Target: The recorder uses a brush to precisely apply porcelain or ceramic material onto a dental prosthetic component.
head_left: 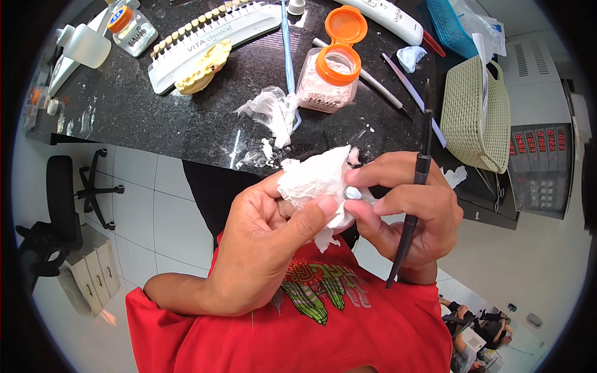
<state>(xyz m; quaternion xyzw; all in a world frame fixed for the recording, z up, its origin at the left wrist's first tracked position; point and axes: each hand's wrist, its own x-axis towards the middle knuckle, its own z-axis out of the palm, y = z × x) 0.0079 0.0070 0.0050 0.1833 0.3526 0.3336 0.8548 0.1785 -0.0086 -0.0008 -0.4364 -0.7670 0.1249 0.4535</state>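
With my left hand (261, 233) I am holding tissue (313, 176), apparently as backing, while my right hand (429, 214) is pinching a crown-like piece (352, 193), black tool (408, 228) tucked between fingers.

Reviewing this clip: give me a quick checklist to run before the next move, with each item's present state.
1. Tissue gripped by the left hand: ok, thumb pressed on it.
2. Small pale piece pinched by the right hand: ok, between thumb and a fingertip.
3. Dark slim tool kept in the right hand: ok, lying across its fingers.
4. Powder jar closed: not ok, orange lid flipped open.
5. Table clean near the hands: not ok, white crumbs lie there.
6. Small pale piece dry: cannot tell.
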